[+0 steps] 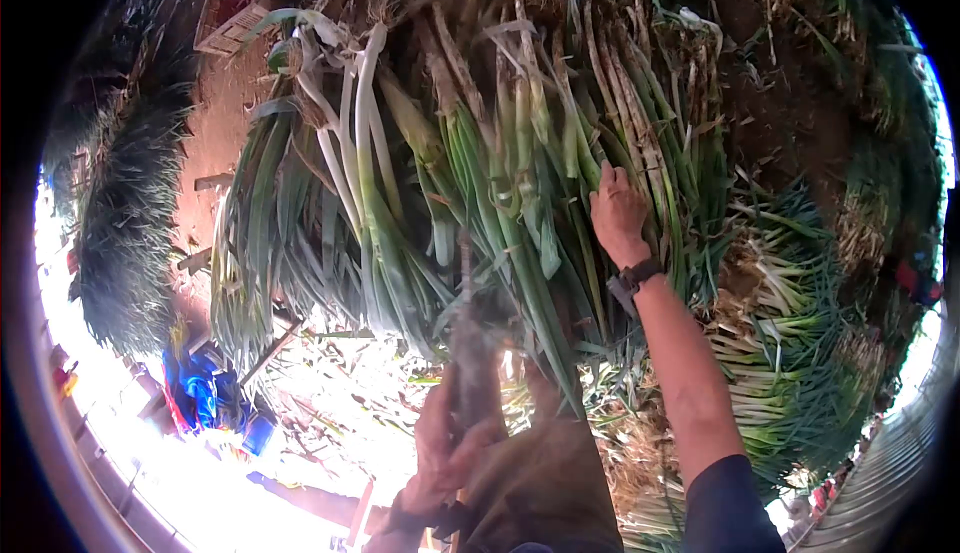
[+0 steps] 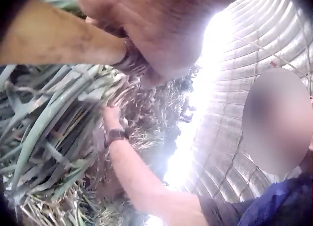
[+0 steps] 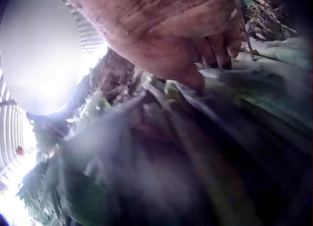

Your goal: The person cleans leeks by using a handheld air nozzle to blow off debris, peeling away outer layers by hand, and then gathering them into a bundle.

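Note:
A broad heap of long green onions [image 1: 515,243], roots at the far side and leaves toward the body, fills the middle of the head view. My right hand [image 1: 620,213], a dark band on its wrist, is at the heap's right part. In the right wrist view its fingers [image 3: 220,49] curl down over the stalks, with the thumb close by. Low in the middle, my left hand [image 1: 450,443] grips a long narrow tool, blurred in the head view. The left wrist view shows a tan, tapering tool [image 2: 58,40] in that hand; I cannot tell its kind.
More onions [image 1: 790,343] lie stacked at the right, and a dark green pile [image 1: 135,213] stands at the left. A crate [image 1: 235,3] is at the top left, with blue items [image 1: 205,393] below. Ribbed greenhouse sheeting [image 2: 234,113] curves overhead.

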The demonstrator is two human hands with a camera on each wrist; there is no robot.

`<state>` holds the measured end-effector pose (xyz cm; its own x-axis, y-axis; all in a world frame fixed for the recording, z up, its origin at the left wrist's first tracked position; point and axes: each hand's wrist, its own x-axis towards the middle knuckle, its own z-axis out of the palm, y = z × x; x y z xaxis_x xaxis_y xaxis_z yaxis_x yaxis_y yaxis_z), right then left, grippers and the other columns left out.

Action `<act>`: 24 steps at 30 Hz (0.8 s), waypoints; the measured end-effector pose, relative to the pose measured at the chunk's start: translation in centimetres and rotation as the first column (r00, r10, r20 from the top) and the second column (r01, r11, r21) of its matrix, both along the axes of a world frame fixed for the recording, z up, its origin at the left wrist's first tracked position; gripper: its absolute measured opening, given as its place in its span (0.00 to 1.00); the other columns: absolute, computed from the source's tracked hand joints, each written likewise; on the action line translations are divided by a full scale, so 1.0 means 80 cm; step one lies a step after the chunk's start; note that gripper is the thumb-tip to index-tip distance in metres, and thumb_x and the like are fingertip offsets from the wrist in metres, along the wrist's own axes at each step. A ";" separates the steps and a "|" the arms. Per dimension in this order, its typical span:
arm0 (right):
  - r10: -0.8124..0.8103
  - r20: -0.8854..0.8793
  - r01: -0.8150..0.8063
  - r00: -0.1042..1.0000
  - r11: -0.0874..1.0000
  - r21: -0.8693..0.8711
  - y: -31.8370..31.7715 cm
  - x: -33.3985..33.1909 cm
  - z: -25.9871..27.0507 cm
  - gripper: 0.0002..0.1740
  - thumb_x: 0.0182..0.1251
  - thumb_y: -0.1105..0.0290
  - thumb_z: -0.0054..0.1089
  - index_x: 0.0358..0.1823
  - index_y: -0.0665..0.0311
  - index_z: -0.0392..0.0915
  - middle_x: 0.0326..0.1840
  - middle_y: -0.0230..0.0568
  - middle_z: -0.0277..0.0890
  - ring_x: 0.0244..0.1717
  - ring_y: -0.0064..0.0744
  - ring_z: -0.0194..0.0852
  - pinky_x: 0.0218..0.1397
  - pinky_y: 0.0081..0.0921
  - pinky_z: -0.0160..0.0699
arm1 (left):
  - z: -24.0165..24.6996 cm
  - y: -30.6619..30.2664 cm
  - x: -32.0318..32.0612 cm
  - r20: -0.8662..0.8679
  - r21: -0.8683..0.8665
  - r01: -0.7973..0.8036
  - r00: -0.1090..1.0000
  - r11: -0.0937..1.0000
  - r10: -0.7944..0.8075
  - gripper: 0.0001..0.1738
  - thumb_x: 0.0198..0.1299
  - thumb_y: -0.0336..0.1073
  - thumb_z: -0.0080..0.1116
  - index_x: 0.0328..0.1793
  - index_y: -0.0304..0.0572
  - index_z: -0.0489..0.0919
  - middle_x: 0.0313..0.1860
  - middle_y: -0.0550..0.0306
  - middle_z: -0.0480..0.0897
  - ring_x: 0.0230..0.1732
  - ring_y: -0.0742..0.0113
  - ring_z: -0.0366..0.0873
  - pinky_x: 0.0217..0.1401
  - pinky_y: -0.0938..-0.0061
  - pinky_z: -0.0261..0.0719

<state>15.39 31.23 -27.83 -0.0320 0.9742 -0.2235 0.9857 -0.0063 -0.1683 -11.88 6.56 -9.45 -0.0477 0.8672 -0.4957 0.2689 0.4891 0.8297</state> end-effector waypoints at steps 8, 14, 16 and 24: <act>0.143 -0.219 -0.149 0.965 0.989 -0.012 0.008 0.038 0.014 0.19 0.63 0.63 0.69 0.49 0.68 0.78 0.48 0.58 0.80 0.47 0.61 0.83 0.47 0.50 0.84 | 0.013 0.027 0.089 -0.042 -0.050 0.300 0.952 0.953 -0.302 0.49 0.58 0.40 0.71 0.83 0.34 0.60 0.59 0.37 0.79 0.54 0.40 0.82 0.55 0.58 0.81; -0.078 -0.365 -0.079 0.928 0.915 -0.395 -0.061 0.081 0.108 0.21 0.62 0.54 0.69 0.43 0.66 0.78 0.33 0.59 0.84 0.38 0.62 0.85 0.43 0.51 0.81 | 0.036 0.028 0.142 0.025 -0.189 0.402 0.914 0.896 -0.405 0.50 0.60 0.42 0.68 0.85 0.39 0.55 0.62 0.35 0.78 0.58 0.37 0.81 0.58 0.53 0.81; -0.088 -0.350 -0.068 0.933 0.909 -0.411 -0.100 0.095 0.106 0.22 0.63 0.52 0.69 0.43 0.65 0.78 0.33 0.58 0.84 0.37 0.62 0.84 0.42 0.52 0.81 | 0.037 0.018 0.159 0.046 -0.226 0.381 0.924 0.897 -0.381 0.49 0.61 0.42 0.67 0.85 0.39 0.55 0.61 0.34 0.77 0.57 0.36 0.80 0.57 0.52 0.81; -0.092 -0.412 -0.153 0.907 0.838 -0.524 -0.199 0.119 0.138 0.25 0.67 0.45 0.64 0.41 0.63 0.74 0.29 0.56 0.82 0.34 0.61 0.85 0.39 0.52 0.82 | 0.008 0.008 0.190 -0.108 -0.239 0.412 0.888 0.879 -0.446 0.44 0.63 0.44 0.65 0.82 0.39 0.59 0.53 0.34 0.79 0.50 0.33 0.80 0.52 0.49 0.81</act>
